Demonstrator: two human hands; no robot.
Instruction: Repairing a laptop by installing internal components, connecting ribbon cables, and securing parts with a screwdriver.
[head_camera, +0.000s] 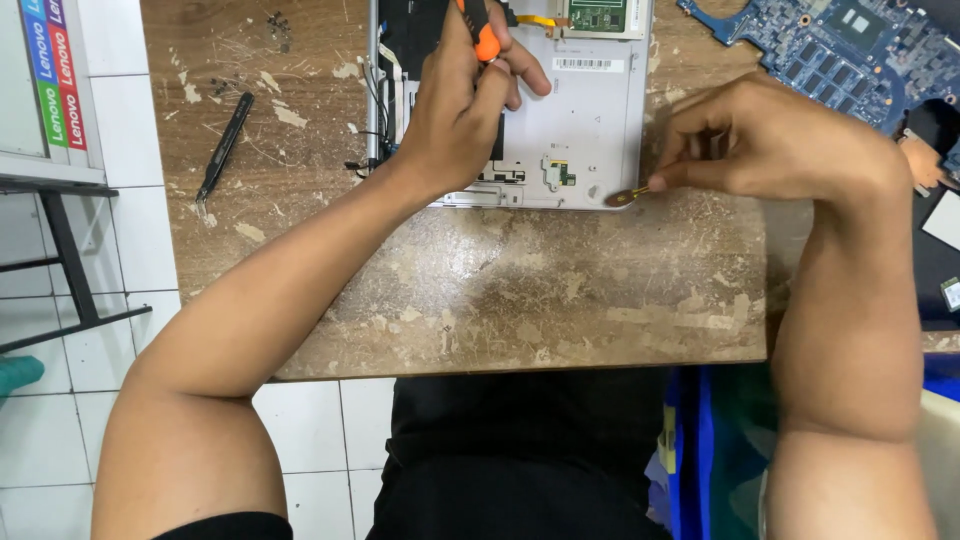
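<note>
Worn desk (520, 290); opened silver laptop chassis (590, 120)

Bright, even light; soft shadows, sharp focus.

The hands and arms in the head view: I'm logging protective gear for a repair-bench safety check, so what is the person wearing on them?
Nothing shows on either one. The left hand and right hand are bare: no gloves, rings or watch visible, and no wrist strap or cable. Both forearms are uncovered up past the elbows. A dark sleeve edge shows only at the left upper arm, at the bottom of the picture.
</note>
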